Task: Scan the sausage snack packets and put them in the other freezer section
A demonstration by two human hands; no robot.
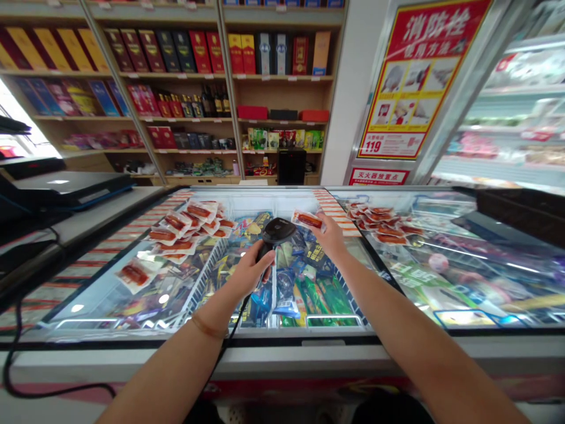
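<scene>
My left hand (253,265) is wrapped round the handle of a black barcode scanner (278,229), whose head tilts over the glass top of the freezer. In my right hand (326,232) is a clear vacuum pack of reddish-brown sausage (308,220), gripped by its right end, just right of the scanner head. Similar packs lie in a pile (189,227) on the glass to the left, with one single pack (136,274) nearer me. Another pile of packs (382,221) lies to the right.
Beneath the glass of the chest freezer (247,354), wire baskets hold colourful ice-cream packages (326,294). A black cable (241,312) hangs from the scanner. At the left stands a counter with a dark flat device (70,182). Shelves of boxes (176,53) line the back wall.
</scene>
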